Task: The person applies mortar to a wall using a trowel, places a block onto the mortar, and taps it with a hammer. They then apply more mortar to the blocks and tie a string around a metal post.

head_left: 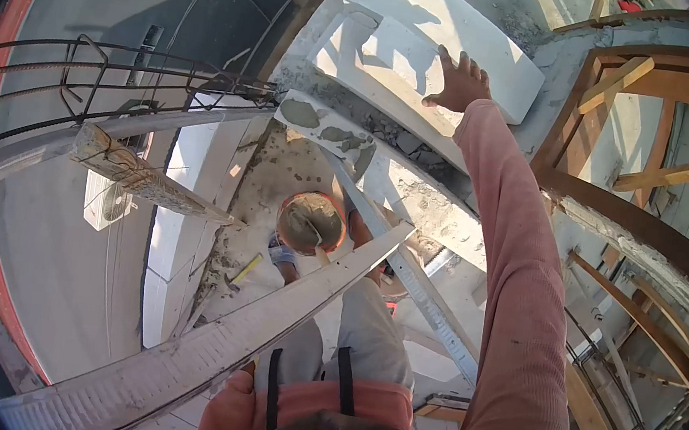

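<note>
My right hand [462,85] reaches out over white blocks on top of the wall, its fingers spread and nothing in its grasp. Below the fingers lies a smaller white block [394,53], partly in the hand's shadow. Behind it rests a larger white block [439,7]. Grey mortar [301,113] sits in patches on a ledge left of the blocks. My left sleeve [227,415] hangs low by my waist, and the wooden beam [199,352] in front hides the left hand. Near my feet stands a round bucket [312,222] of wet mortar with a tool handle sticking out.
A tool with a yellow handle [248,268] lies left of my feet. A metal brace [428,303] slants across on the right. Rebar [87,72] and a wooden post [147,174] jut in from the left. A brown wooden frame [572,114] stands at right.
</note>
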A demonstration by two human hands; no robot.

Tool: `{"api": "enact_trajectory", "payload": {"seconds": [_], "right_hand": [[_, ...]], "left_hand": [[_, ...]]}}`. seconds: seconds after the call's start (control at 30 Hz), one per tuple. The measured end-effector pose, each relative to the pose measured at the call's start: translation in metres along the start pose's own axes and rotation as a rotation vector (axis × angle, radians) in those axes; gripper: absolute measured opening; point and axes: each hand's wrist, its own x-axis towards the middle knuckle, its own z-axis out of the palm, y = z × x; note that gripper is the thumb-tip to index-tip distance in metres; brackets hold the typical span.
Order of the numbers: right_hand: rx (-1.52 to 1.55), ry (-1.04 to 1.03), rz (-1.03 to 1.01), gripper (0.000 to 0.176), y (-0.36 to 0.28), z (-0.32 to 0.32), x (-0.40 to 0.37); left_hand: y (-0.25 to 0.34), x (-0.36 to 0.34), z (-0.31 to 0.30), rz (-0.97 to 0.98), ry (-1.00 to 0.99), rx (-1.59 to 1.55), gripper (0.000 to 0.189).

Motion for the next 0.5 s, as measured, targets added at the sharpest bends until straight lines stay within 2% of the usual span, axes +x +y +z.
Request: {"api": "enact_trajectory", "payload": {"seconds": [0.07,0.17,0.2,0.27,0.33,0.43,0.5], "right_hand": [[0.018,-0.055,-0.016,0.13,0.002,0.026,0.02],[0.103,-0.063,-0.038,0.134,0.003,0.042,0.031],[0.136,-0.06,-0.052,0.134,0.005,0.045,0.03],[0.163,-0.058,-0.039,0.131,0.001,0.041,0.026],[0.178,-0.071,-0.014,0.13,-0.006,0.037,0.024],[0.22,0.0,-0.02,0.125,-0.016,0.036,0.017],[0.244,0.036,-0.029,0.123,-0.034,0.021,0.014]], "left_hand": [[-0.005,-0.022,0.009,-0.271,-0.034,-0.324,0.044],[-0.022,-0.037,0.054,-0.09,0.133,-0.417,0.019],[-0.03,-0.043,0.064,0.189,0.135,0.25,0.024],[-0.013,-0.047,0.064,-0.052,0.077,-0.315,0.031],[0.075,-0.041,0.007,-0.327,0.12,-0.339,0.038],[0.123,-0.04,-0.015,-0.378,0.176,-0.402,0.041],[0.142,-0.036,-0.028,-0.248,0.272,-0.232,0.042]]}}
